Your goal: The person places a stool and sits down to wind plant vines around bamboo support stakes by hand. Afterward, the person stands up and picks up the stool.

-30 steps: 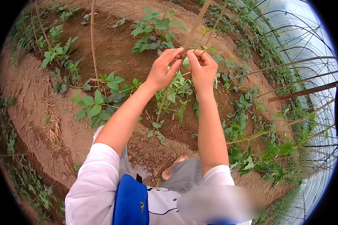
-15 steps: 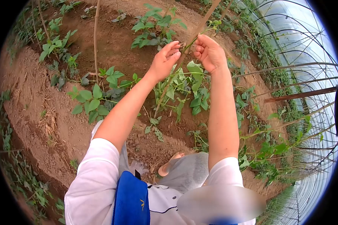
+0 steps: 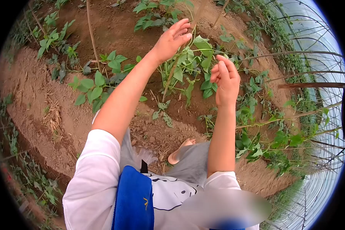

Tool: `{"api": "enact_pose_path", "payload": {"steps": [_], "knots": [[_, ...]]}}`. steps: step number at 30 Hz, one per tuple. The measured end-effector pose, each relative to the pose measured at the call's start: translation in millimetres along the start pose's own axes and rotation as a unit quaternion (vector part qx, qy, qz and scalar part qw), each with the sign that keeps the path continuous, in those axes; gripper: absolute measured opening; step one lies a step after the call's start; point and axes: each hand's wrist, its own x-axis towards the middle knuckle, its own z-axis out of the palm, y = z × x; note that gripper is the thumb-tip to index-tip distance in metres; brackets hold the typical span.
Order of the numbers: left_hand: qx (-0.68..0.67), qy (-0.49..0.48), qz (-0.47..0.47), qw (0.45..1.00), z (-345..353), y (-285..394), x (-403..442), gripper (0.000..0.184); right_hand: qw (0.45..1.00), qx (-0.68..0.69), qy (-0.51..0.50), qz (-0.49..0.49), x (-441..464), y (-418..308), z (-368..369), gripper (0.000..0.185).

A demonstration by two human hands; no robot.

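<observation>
My left hand (image 3: pixel 171 41) is at the upper middle, beside a thin wooden stake (image 3: pixel 170 78) that leans up out of the soil. Its fingers are stretched and its thumb stands apart; the palm side faces the stake and a thin green vine (image 3: pixel 194 30). Lower and to the right, my right hand (image 3: pixel 225 78) has its fingers curled and its index fingertip close to a vine stem; whatever lies between the fingers is too small to make out. Below and between the hands grows a leafy climbing plant (image 3: pixel 186 63), with some pale, drooping leaves.
Another stake (image 3: pixel 91 34) stands at the left near a low leafy plant (image 3: pixel 94 90). More plants (image 3: pixel 153 15) grow at the top. To the right, poles (image 3: pixel 310 85) and vines run toward a clear plastic greenhouse wall (image 3: pixel 314 23). A bare foot (image 3: pixel 180 151) rests on the soil.
My right hand has come down and to the right, away from the stake. My left hand has risen slightly and stays by the stake. The view has shifted a little.
</observation>
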Motion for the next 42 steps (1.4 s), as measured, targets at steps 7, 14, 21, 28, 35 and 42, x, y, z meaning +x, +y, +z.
{"api": "enact_pose_path", "payload": {"steps": [7, 14, 21, 28, 35, 42], "knots": [[0.005, 0.115, -0.023, 0.993, -24, -8, -3, 0.041, 0.611, -0.562, -0.527, 0.18, -102, 128, -5, 0.049], [0.077, 0.173, -0.148, 0.971, -39, -14, -20, 0.032, 0.796, -0.393, -0.443, 0.121, -101, 118, -20, 0.046], [0.394, -0.05, -0.285, 0.872, -76, -32, -45, 0.034, 0.763, -0.44, -0.43, 0.198, -101, 114, -48, 0.048], [0.493, -0.238, -0.461, 0.698, -75, -21, -74, 0.043, 0.736, -0.459, -0.453, 0.208, -107, 124, -64, 0.054], [0.469, -0.171, -0.442, 0.745, -82, 5, -87, 0.044, 0.738, -0.465, -0.45, 0.193, -109, 130, -66, 0.051], [0.467, -0.117, -0.443, 0.756, -130, 37, -112, 0.044, 0.738, -0.452, -0.449, 0.222, -111, 128, -67, 0.047]]}}
